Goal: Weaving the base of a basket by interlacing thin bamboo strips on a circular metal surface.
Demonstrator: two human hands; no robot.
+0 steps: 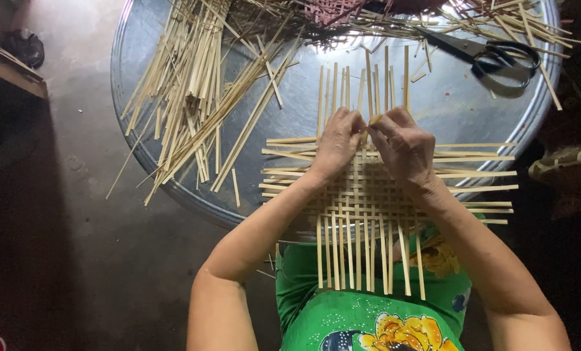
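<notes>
Far left: dark bare floor (76, 214), and a dim wooden edge (11, 68) at the upper corner.

Left part of the round metal tray (446, 107): a loose heap of pale bamboo strips (193, 97), fanned out, several overhanging the tray's rim toward the floor.

Centre: a partly woven bamboo mat (368, 195), flat, lying half on the tray's near rim and half over the person's lap. Loose strip ends stick out on all four sides; the woven core is a tight square under the hands.

Left hand (336, 146): palm down on the mat's upper edge, fingers curled in and pinched shut on an upright strip (369, 120) at the weave's far side.

Right hand (402, 146): just beside the left, knuckles nearly touching it, fingers likewise bent and closed. Thumb and forefinger meet at the same strip; whether it grips that strip or the one next to it cannot be told.

Below the mat: green cloth with a yellow flower print (368, 322) over the lap.

Upper right of the tray: black-handled scissors (492, 55), lying flat among scattered strip offcuts, well apart from both hands.
</notes>
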